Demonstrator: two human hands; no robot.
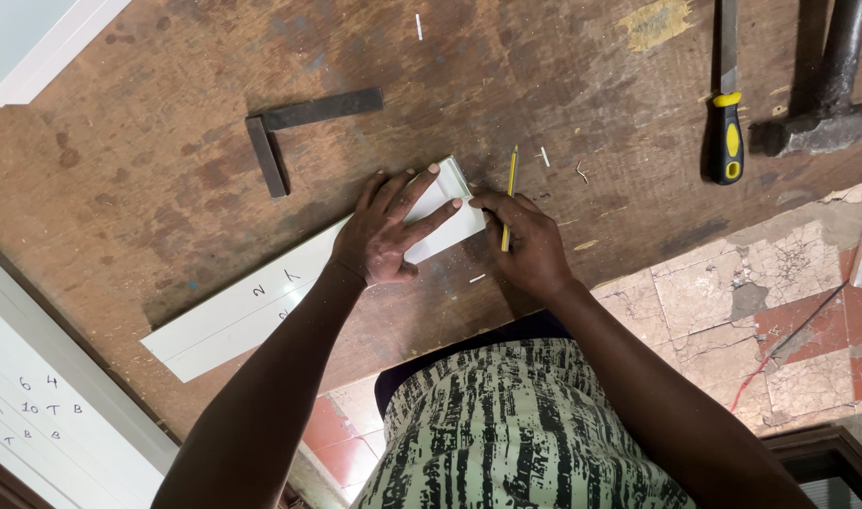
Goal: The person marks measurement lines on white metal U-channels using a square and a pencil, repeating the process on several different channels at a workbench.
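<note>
A long white flat strip with handwritten marks lies diagonally on the worn brown workbench. My left hand presses flat on the strip near its right end, fingers spread. At that end my right hand grips a yellow pencil, its lower end by the strip's edge. A dark metal try square rests on the bench just beyond my left hand.
A yellow-and-black handled tool and a hammer lie at the bench's far right. White panels with handwritten marks sit at the lower left, another white board at the top left. Cracked tiled floor shows to the right.
</note>
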